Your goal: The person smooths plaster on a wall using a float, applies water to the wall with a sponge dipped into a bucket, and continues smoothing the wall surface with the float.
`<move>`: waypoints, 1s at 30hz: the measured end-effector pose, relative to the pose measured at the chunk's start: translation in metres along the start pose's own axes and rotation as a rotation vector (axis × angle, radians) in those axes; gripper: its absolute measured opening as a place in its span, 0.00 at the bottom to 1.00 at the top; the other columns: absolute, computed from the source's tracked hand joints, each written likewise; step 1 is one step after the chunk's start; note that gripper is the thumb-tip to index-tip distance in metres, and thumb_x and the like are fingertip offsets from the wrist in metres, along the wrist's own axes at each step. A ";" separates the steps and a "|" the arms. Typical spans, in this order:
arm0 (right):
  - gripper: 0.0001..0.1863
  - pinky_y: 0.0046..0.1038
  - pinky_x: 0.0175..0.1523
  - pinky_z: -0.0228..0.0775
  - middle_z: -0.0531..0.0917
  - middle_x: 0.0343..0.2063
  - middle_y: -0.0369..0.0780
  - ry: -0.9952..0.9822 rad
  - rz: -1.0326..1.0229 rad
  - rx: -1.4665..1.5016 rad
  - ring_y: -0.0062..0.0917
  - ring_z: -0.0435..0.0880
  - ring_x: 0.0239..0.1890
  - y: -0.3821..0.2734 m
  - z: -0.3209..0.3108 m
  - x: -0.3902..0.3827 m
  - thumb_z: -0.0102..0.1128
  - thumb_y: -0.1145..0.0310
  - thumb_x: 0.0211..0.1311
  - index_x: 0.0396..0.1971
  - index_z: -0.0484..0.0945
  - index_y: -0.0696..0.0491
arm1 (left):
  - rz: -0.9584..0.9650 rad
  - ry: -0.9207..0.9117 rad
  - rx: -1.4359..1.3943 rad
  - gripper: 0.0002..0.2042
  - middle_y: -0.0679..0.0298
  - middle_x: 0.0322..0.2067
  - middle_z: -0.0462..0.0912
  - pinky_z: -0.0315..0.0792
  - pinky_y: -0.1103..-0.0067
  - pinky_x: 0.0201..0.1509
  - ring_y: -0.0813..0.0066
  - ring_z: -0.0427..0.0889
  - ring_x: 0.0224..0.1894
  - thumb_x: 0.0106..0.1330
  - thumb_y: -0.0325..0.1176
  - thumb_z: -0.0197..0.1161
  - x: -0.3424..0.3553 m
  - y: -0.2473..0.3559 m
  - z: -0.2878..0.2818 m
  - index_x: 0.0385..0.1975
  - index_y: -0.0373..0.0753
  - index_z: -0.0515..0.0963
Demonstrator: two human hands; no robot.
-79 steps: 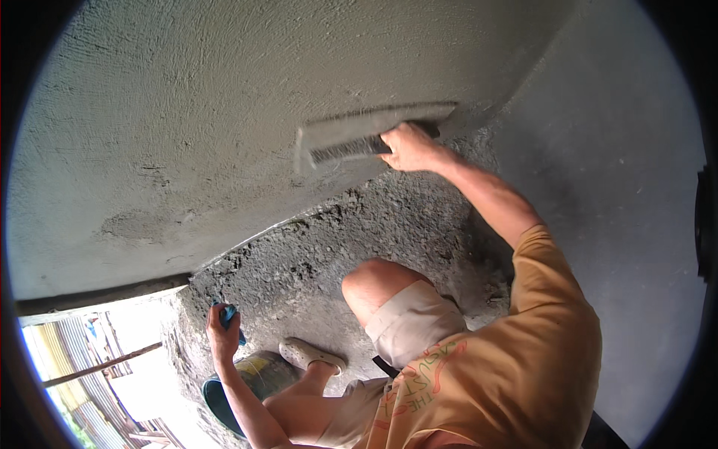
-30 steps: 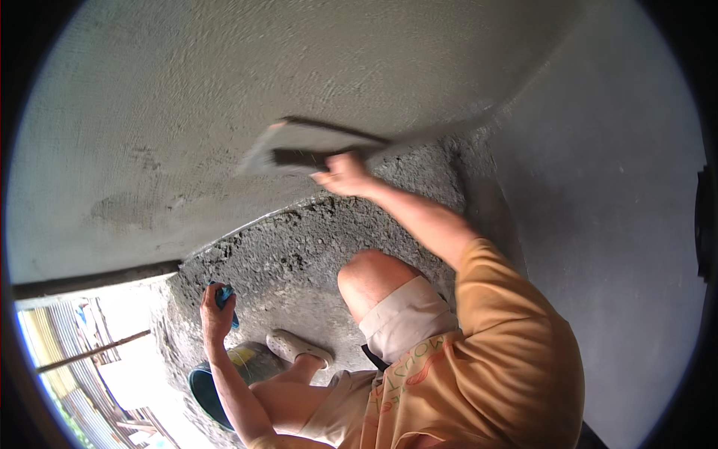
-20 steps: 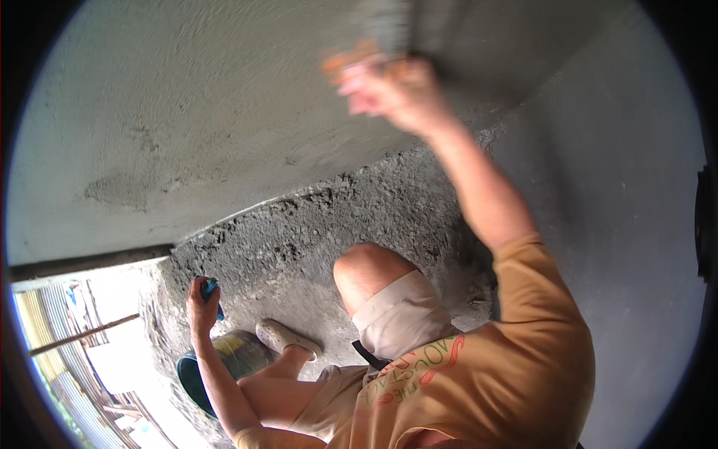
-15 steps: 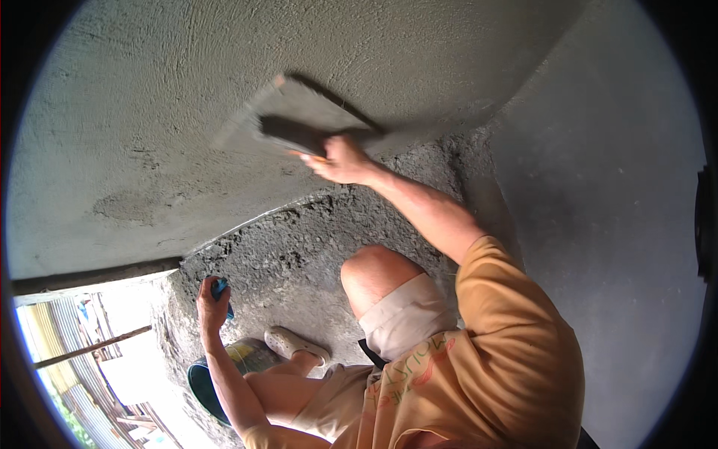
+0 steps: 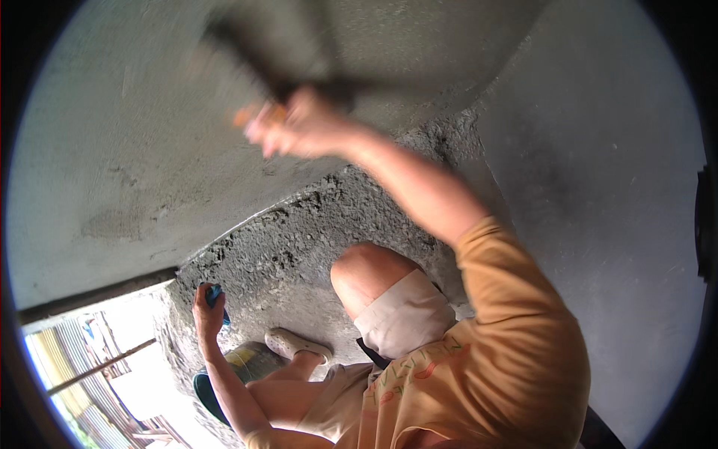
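Observation:
My right hand (image 5: 310, 127) is closed around the orange handle (image 5: 271, 114) of a plastering float. Smeared by motion, the float's dark blade (image 5: 243, 52) is close to the rendered wall (image 5: 149, 120); whether it touches cannot be told. That arm is stretched up and away from me. Lower left, my left hand (image 5: 206, 313) is wrapped round a small blue object (image 5: 215, 294), whose kind is mostly hidden by the fingers. It hangs over the ground near the foot of the wall.
Loose wet mortar (image 5: 299, 224) lies along the wall's base. A smooth grey wall (image 5: 591, 179) rises on the right. Beside my clog (image 5: 295, 344) a dark green bucket (image 5: 206, 393) lies partly behind my left forearm. A bright opening with corrugated sheets (image 5: 71, 359) is at lower left.
My right hand and the float have swept up and to the left along the wall, and the float's face has turned. The left hand keeps its hold, nearly in place.

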State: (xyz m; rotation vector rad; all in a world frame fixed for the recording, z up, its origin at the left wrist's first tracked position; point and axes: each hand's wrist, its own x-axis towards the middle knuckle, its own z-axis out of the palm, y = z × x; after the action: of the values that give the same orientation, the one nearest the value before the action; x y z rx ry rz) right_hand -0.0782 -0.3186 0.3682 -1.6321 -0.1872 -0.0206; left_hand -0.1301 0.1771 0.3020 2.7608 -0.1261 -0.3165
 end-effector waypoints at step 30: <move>0.19 0.39 0.27 0.71 0.77 0.15 0.43 0.077 0.304 -0.423 0.30 0.76 0.19 0.296 0.032 -0.032 0.65 0.58 0.61 0.18 0.78 0.58 | -0.046 -0.091 -0.063 0.14 0.57 0.39 0.80 0.74 0.70 0.47 0.65 0.79 0.39 0.62 0.28 0.65 -0.024 -0.003 0.014 0.47 0.39 0.76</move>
State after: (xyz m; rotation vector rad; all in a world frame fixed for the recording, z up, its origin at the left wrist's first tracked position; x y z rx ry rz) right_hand -0.0737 -0.3077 0.0688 -2.0626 0.1357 0.1163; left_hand -0.1563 0.1778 0.2928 2.6910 -0.0740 -0.4512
